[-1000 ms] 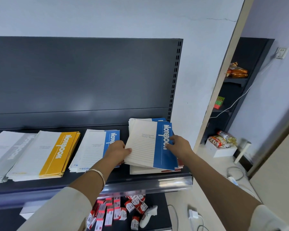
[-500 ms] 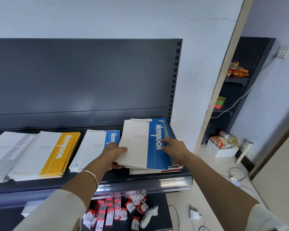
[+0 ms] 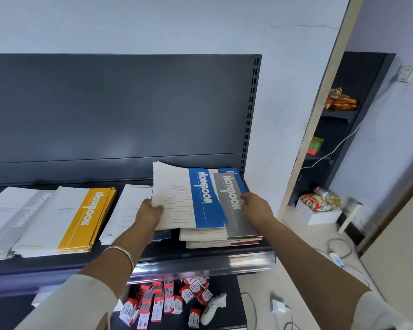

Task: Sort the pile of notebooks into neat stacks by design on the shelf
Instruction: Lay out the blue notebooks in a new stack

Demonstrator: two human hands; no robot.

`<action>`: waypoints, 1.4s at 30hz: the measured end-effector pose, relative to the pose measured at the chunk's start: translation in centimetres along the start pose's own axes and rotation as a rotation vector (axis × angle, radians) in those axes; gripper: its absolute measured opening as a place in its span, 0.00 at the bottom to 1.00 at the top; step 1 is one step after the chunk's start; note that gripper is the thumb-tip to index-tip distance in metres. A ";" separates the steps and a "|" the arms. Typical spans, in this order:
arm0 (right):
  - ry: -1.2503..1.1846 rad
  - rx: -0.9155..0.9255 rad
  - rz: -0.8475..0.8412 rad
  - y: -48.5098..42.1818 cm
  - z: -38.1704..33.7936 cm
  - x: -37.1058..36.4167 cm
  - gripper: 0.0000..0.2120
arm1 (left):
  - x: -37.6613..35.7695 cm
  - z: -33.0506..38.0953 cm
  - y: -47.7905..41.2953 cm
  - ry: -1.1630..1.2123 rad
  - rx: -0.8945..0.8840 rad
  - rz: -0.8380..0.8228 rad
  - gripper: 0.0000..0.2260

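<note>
Shelf (image 3: 200, 258): dark metal, glossy front rail.
Sorted: grey stack (image 3: 12, 220), yellow stack (image 3: 74, 220), blue stack (image 3: 126, 210) lying flat in a row.
Left to sort: mixed pile (image 3: 215, 236) at the right end, several thick.
Blue notebook (image 3: 188, 201): thin, bendy card cover, lifted off the pile.
Left hand (image 3: 150, 215): pinching the blue notebook's edge.
Right hand (image 3: 258, 208): fingers pressed on the grey notebook (image 3: 234, 208) atop the pile.
</note>
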State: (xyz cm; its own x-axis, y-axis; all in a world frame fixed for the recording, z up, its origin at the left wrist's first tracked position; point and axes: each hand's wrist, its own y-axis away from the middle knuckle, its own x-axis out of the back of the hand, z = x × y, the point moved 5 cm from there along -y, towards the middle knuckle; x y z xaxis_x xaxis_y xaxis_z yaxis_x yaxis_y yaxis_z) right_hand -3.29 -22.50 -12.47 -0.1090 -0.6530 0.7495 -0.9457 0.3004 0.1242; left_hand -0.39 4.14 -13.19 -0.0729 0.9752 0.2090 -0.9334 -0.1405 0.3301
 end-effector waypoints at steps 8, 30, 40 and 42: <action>-0.028 -0.032 -0.011 -0.1 -0.1 0.1 0.18 | -1.5 -0.6 1.1 0.003 0.085 -0.196 0.14; -0.272 0.007 -0.208 0.3 -1.1 -0.5 0.19 | -1.6 -0.6 0.3 -0.143 0.057 -0.126 0.09; -0.364 -0.040 -0.080 0.3 -0.2 0.1 0.17 | -1.8 -0.4 0.2 -0.143 0.044 -0.114 0.13; -0.303 -0.035 -0.036 0.2 -0.2 0.2 0.16 | -2.4 -0.2 0.4 -0.108 0.055 -0.123 0.12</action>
State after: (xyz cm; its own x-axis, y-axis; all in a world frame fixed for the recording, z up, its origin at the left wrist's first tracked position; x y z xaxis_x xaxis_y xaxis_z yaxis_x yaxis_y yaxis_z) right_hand -3.49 -22.46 -12.13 -0.1666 -0.8399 0.5166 -0.9403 0.2930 0.1733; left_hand -0.65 1.81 -13.78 0.0812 0.9621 0.2603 -0.9121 -0.0336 0.4086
